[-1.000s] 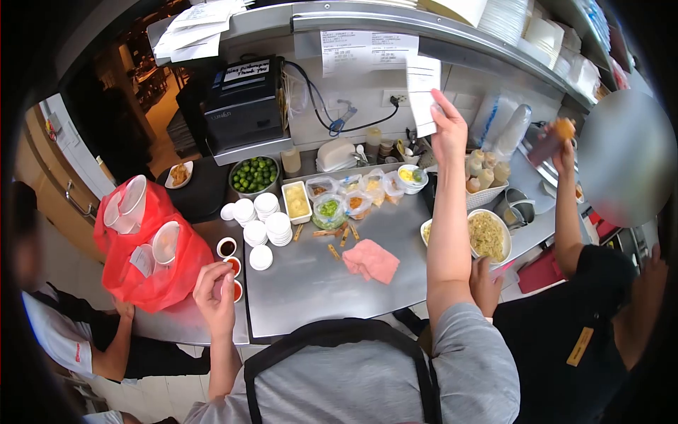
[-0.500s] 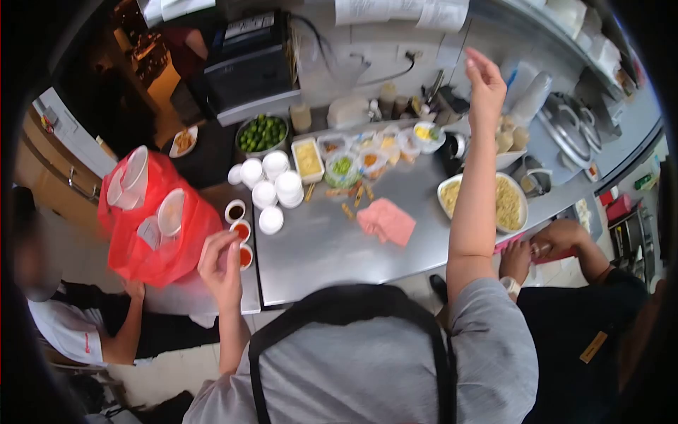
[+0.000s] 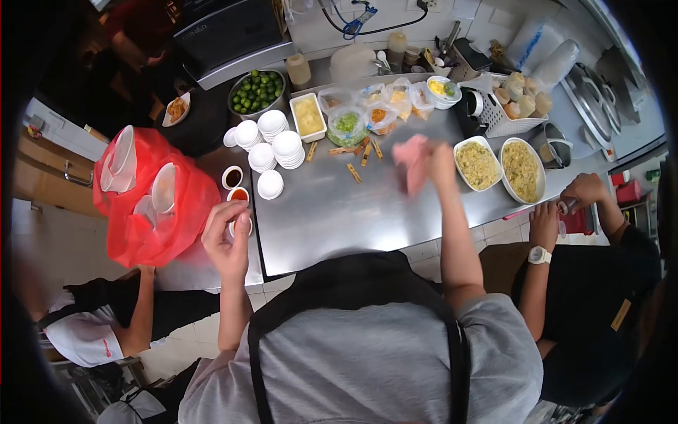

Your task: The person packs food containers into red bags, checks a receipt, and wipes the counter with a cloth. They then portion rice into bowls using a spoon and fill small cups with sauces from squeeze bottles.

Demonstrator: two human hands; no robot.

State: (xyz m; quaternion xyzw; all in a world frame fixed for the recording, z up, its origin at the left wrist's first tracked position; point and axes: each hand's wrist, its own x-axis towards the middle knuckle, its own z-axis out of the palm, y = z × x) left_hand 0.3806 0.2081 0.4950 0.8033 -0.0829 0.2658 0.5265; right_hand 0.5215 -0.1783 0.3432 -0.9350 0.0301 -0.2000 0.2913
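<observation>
R grip (image 3: 443,161), right of frame ctr, is closed on pink cloth (image 3: 412,164), fingers bunched at its right side; cloth hangs off the grip's left, blurred, above/at the metal surface (image 3: 339,219), can't tell if touching. L grip (image 3: 229,230), left of ctr, is part open: fingers curled, thumb tip near index tip, nothing seen in it. It's over/near the small sauce cups at the surface's left edge: dark sauce cup (image 3: 232,177) up top, red sauce cup (image 3: 239,193) just below, third cup (image 3: 241,225) partly hidden by fingers.

Just right of R grip: 2 white bowls side by side w/ yellowish food, left bowl (image 3: 479,165) & right bowl (image 3: 522,169). Ctr, left of cloth: wooden clips (image 3: 354,173), scattered. Above them, bagged food (image 3: 347,126) & rect. white tub (image 3: 308,116). Upper left: bowl of green fruit (image 3: 257,92), w/ white stacks (image 3: 286,145) below. Far left: red bag (image 3: 162,212) w/ clear containers. Upper right: white basket (image 3: 519,126) w/ bottles. Co-worker (image 3: 593,304) at lower right, watch on wrist; another person (image 3: 92,328) at lower left.
</observation>
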